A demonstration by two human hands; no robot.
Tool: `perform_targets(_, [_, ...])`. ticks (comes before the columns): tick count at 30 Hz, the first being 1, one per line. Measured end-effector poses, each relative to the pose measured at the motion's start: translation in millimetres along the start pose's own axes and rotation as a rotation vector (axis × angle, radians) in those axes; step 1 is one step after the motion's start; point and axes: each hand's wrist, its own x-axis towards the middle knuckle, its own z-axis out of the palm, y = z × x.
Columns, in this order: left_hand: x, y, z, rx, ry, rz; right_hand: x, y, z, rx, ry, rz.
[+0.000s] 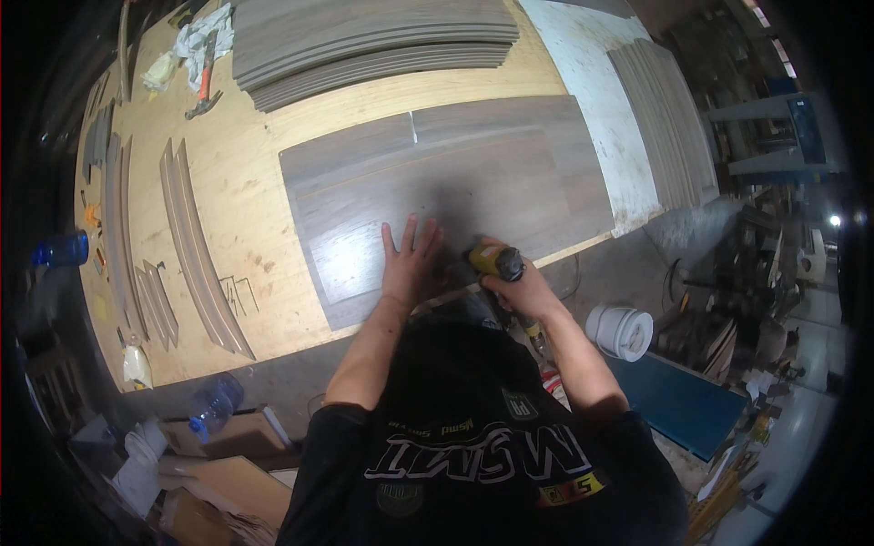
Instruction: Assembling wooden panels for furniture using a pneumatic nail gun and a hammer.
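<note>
My left hand (414, 264) lies with fingers spread on a grey wood-grain panel (364, 218), close to its near edge. Closed around a yellow and black nail gun (499, 262), my right hand (523, 289) is at the same edge, just right of the left hand. A fitting (535, 341) hangs below the right hand. The gun's nose is hidden in shadow and behind its body, so I cannot tell whether it touches the panel. A short white mark shows near the panel's far edge.
Stacked grey boards (382, 45) lie beyond the panel, with another stack (665, 127) at right. Long narrow strips (205, 246) and a hammer (205, 82) lie on the wooden table (246, 182) at left. A white bucket (621, 331) stands below the table's right edge.
</note>
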Motion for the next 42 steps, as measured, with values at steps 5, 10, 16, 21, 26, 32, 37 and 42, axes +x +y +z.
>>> perform_targets(5, [-2.5, -0.4, 0.0, 0.012, -0.029, -0.007, 3.6, -0.3, 3.0, 0.012, 0.005, 0.029])
perform_targets(10, [-1.8, -0.8, 0.5, 0.033, 0.006, 0.007, 5.8, -5.7, 2.5, -0.021, 0.015, 0.018])
perform_targets(16, [3.3, 1.5, -5.4, 0.063, -0.045, 0.008, 10.7, 0.9, 5.1, -0.128, 0.059, -0.111])
perform_targets(21, [3.4, 3.0, -13.0, 0.093, -0.065, -0.015, 4.0, -26.6, -9.5, 0.1, 0.026, 0.018])
perform_targets(26, [32.6, -20.5, -22.7, -0.047, -0.011, -0.016, 4.2, -51.9, -37.5, 0.091, 0.1, 0.005])
perform_targets(32, [126.9, -66.8, -21.1, -0.094, 0.308, -0.177, 44.5, -85.5, -40.8, 0.009, 0.067, -0.034])
perform_targets(37, [166.4, -85.3, -39.4, -0.296, -0.025, -0.364, 91.1, -109.4, -41.2, 0.034, 0.012, -0.046])
perform_targets(42, [174.0, -96.6, -49.1, -0.414, -0.102, -0.388, 133.2, -130.9, -30.5, 0.035, -0.052, -0.04])
